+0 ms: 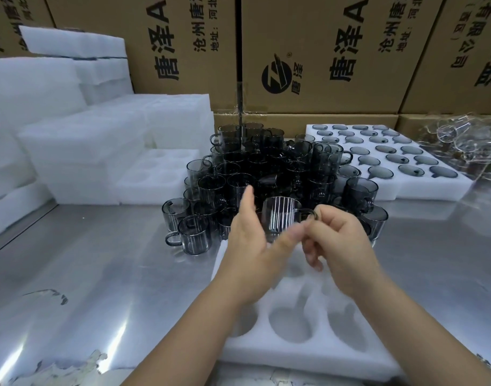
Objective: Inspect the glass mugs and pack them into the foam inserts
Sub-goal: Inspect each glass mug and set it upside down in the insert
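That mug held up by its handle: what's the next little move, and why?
Probably lower the mug into an empty pocket of the foam tray. The right hand pinches its handle, the left hand is open close beside it, and the tray lies right below the hands with its visible pockets unfilled.

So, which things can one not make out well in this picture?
All in the head view:
- Left hand: motion blur; whether it touches the mug is unclear.
- Mug handle: mostly covered by the right hand.
- Insert: both arms hide several holes.
- Pile: dark mugs overlap, so no count is possible.
- Clear glasses: blurred and cut off by the right edge.
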